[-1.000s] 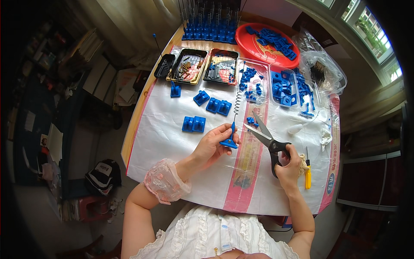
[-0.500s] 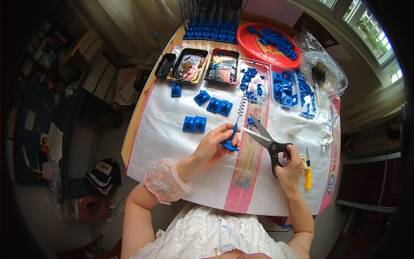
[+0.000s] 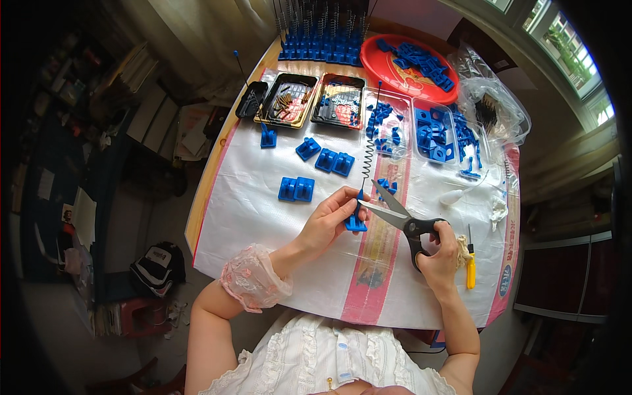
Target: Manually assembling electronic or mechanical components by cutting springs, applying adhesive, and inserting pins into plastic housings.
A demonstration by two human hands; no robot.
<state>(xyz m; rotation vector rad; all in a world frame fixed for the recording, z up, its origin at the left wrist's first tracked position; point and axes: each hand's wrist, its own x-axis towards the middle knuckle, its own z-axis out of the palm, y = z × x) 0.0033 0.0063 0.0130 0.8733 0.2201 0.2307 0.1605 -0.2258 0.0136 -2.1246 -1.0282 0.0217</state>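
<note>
My left hand (image 3: pixel 334 214) pinches a small blue plastic piece (image 3: pixel 356 222) that has a flat base. From its top rises a thin dark coiled spring wire (image 3: pixel 368 158), reaching up over the clear tray. In my right hand (image 3: pixel 439 255) are black-handled scissors (image 3: pixel 408 225), blades spread apart. The lower blade lies at the blue piece by my left fingertips; whether it touches is hard to tell. Several blue blocks, among them a pair side by side (image 3: pixel 296 189), lie to the left on the white sheet. Small blue bits (image 3: pixel 386 190) lie beyond the scissors.
Black trays (image 3: pixel 316 123) of small parts stand at the back, next to clear trays of blue pieces (image 3: pixel 436 160). Behind are rows of blue bases with springs (image 3: pixel 320 51) and a red plate (image 3: pixel 372 60). A yellow-handled screwdriver (image 3: pixel 471 273) lies right of my right hand.
The scissors have shifted slightly left, bringing the lower blade to the blue piece. My left hand has turned the piece, so its base faces differently and the spring stands more upright.
</note>
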